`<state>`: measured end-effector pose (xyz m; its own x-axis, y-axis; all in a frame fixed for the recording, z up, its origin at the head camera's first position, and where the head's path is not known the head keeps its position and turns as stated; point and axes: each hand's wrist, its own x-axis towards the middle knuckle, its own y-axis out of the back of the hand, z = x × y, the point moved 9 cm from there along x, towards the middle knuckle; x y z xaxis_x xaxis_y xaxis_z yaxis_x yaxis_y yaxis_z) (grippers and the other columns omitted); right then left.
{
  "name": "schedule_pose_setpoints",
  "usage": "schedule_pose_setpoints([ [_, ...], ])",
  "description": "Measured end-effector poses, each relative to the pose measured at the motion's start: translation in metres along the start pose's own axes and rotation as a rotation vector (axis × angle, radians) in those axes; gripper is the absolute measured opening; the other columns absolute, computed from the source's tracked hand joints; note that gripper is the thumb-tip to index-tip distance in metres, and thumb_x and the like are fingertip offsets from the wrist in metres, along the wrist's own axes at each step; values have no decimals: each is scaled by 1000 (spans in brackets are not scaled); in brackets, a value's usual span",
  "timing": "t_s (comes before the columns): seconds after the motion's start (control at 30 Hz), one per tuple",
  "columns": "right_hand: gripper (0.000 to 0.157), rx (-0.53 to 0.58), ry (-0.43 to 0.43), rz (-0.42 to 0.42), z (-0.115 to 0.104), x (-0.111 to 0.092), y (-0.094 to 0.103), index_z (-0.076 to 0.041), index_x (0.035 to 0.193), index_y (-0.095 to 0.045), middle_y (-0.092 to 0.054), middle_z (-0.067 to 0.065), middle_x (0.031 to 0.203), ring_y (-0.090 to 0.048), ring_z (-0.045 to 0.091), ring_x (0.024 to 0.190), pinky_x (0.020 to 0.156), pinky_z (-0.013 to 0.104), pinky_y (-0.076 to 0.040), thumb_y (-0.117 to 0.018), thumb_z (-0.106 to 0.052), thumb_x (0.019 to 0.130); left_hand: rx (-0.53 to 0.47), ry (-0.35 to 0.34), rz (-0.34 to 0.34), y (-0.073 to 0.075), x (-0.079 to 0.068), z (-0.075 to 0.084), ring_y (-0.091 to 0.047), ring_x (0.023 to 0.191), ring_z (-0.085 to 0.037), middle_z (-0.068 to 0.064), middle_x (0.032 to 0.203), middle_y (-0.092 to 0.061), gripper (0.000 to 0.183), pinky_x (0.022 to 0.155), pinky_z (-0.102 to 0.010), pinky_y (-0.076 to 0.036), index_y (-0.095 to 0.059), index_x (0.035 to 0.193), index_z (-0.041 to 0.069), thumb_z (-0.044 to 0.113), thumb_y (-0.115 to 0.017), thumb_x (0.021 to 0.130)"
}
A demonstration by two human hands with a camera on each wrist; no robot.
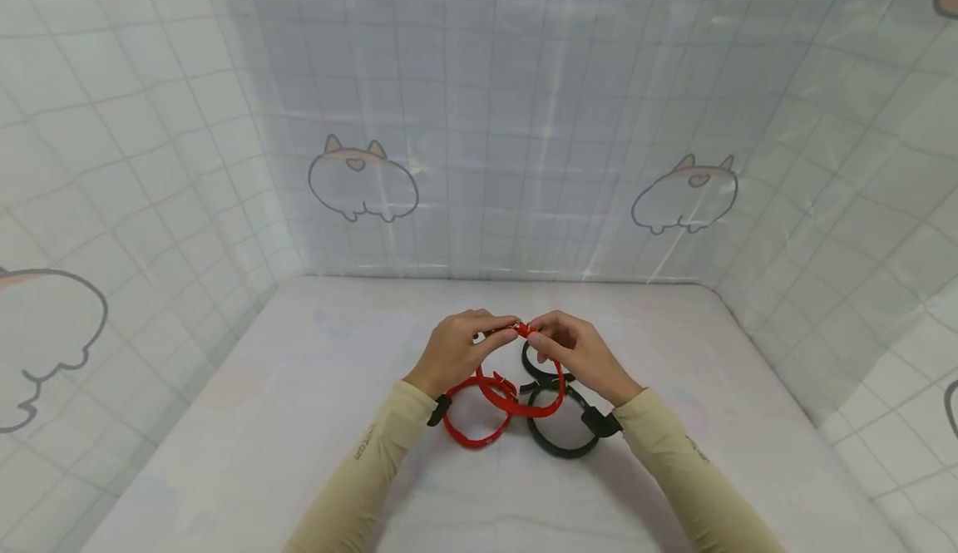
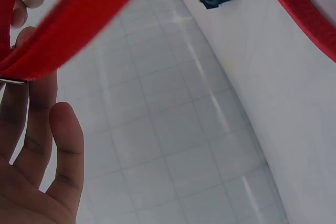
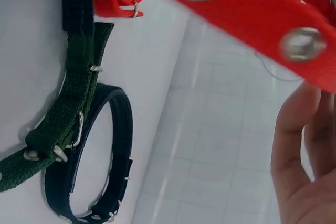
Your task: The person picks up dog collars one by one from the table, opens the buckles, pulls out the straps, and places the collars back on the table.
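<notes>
Both hands hold a red buckled collar [image 1: 535, 411] up in front of the body, its loop hanging down. My left hand [image 1: 458, 349] pinches it at the top on the buckle side; a metal bar [image 2: 13, 81] shows by the fingers in the left wrist view. Just across from it, my right hand [image 1: 580, 353] grips the strap between thumb and fingers. Round metal studs or eyelets dot the red strap [image 3: 252, 30] in the right wrist view. Below the held loop lies a second red collar [image 1: 475, 443], partly overlapped by it in the head view.
Right of the red collar on the white table [image 1: 299, 453] lie a dark green collar [image 1: 565, 453] and, farther back, a dark navy collar [image 3: 123, 124], both fastened into loops. Grid-patterned sheets [image 1: 494, 120] wall in the back and sides.
</notes>
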<state>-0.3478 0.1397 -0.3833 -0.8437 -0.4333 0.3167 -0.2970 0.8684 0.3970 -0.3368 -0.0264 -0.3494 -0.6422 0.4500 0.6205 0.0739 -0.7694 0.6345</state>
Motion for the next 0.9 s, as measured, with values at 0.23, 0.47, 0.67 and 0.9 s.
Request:
schedule_pose_setpoints([
  [0.23,20,-24,-10,6,2,1,2,-18,119,-67,-65,11,87,-62,31,75,63,30,-47,-66,-26,101,-3,10,-2,0,-1,-3,-57,83,-4,10,98,-73,32,70,-30,-54,-74,126,19,30,-72,96],
  [0.47,25,-84,16,-20,1,2,4,-21,126,-67,-63,5,80,-60,23,71,59,30,-44,-62,-28,103,0,20,27,10,1,-12,-59,88,-6,11,102,-73,31,75,-37,-55,-74,126,21,25,-74,95],
  [0.67,27,-95,19,-11,2,2,10,-20,129,-67,-65,4,82,-63,22,76,64,32,-48,-61,-26,104,-13,73,75,23,0,-24,-61,87,-9,8,104,-75,30,76,-44,-56,-75,124,18,25,-74,95],
  [0.9,29,-144,25,60,2,10,35,-12,130,-63,-72,8,96,-69,23,90,83,36,-52,-63,-15,102,34,101,96,39,7,-41,-61,90,-10,7,108,-74,31,77,-39,-55,-74,125,19,29,-72,96],
])
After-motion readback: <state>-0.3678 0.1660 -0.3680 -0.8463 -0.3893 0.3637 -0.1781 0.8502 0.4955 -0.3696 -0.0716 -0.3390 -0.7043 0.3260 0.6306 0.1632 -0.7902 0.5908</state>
